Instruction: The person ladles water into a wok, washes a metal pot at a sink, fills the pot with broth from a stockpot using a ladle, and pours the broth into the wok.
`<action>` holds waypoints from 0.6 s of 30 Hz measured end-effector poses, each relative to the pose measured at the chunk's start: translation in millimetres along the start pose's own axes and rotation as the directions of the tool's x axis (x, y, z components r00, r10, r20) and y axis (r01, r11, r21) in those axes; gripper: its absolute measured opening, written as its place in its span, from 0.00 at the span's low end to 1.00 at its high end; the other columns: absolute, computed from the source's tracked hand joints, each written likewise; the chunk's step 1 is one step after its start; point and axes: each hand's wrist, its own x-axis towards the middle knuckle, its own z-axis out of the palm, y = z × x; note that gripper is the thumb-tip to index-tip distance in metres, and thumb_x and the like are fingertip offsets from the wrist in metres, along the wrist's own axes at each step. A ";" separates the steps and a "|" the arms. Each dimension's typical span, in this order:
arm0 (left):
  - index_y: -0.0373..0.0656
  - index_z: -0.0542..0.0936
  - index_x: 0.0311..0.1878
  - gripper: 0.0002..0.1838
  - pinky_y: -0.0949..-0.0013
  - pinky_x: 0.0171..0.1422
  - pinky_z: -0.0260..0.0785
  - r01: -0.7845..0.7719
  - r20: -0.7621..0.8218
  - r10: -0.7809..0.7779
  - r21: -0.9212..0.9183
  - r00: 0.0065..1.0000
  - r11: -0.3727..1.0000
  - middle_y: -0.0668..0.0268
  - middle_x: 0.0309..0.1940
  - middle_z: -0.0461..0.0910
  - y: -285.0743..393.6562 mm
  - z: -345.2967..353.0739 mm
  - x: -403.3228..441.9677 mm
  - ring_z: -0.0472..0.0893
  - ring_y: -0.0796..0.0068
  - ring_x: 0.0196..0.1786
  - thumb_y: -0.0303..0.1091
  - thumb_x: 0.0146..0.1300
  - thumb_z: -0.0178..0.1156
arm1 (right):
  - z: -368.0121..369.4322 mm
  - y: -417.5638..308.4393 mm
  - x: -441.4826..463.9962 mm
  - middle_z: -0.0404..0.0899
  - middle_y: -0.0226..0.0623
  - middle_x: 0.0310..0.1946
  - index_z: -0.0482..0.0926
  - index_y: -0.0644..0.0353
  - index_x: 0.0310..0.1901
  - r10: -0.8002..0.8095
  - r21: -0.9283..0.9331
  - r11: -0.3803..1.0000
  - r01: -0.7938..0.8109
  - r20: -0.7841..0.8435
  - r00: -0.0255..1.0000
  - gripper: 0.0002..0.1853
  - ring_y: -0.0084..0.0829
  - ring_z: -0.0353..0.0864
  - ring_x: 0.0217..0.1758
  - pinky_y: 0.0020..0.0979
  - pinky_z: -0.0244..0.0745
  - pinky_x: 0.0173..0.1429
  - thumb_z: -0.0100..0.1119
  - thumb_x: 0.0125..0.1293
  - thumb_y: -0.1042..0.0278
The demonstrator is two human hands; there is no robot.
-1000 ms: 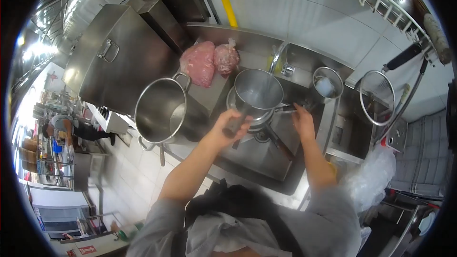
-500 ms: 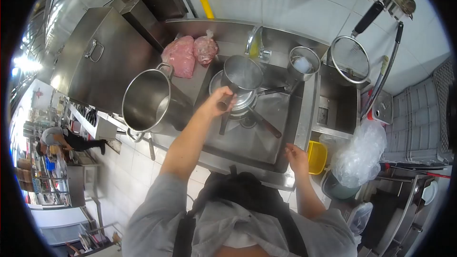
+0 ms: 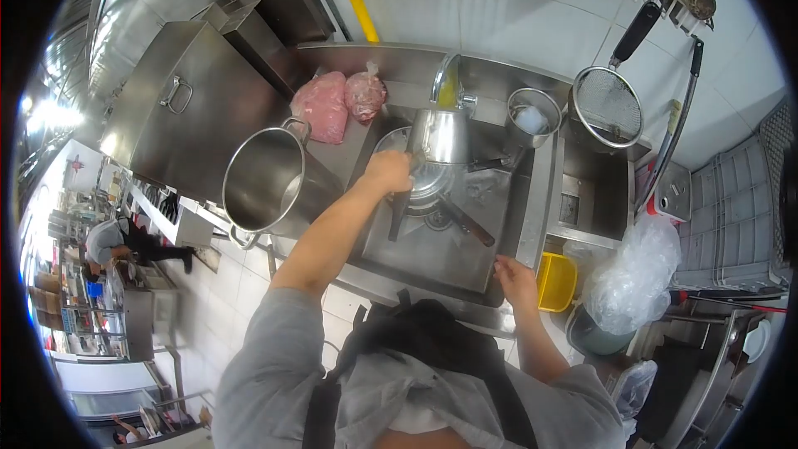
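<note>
My left hand (image 3: 389,173) is wrapped round the handle of a metal saucepan (image 3: 440,137), which is tipped over under the faucet (image 3: 447,75). Its outer side and base face up towards me, and its inside is hidden. Beneath it, other long-handled pans (image 3: 428,185) lie in the steel sink (image 3: 449,262); one brown handle (image 3: 470,226) points towards the front right. My right hand (image 3: 517,281) rests near the sink's front right rim, fingers loosely bent and apart, with nothing visible in it.
Left of the sink stands a tall stockpot (image 3: 264,179), with bagged pink meat (image 3: 320,108) behind it. A small pot (image 3: 534,116) sits at the back right. A strainer (image 3: 608,106) hangs on the right, above a yellow bin (image 3: 555,281). Another person (image 3: 125,243) stands far left.
My left hand has turned the saucepan from mouth-up to tipped over, so its open top no longer shows. My right hand stays in about the same place. The view has shifted slightly.
</note>
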 end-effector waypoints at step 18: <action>0.39 0.78 0.41 0.18 0.58 0.40 0.74 0.440 0.435 -0.158 -0.898 0.886 -0.008 0.59 0.38 0.78 -4.2 32.2 17.6 0.79 0.57 0.36 0.36 0.47 0.67 | -1.3 -9.4 11.1 0.86 0.45 0.33 0.82 0.65 0.49 -0.022 -0.006 1.000 0.022 0.047 0.999 0.12 0.31 0.87 0.32 0.30 0.80 0.40 0.61 0.66 0.70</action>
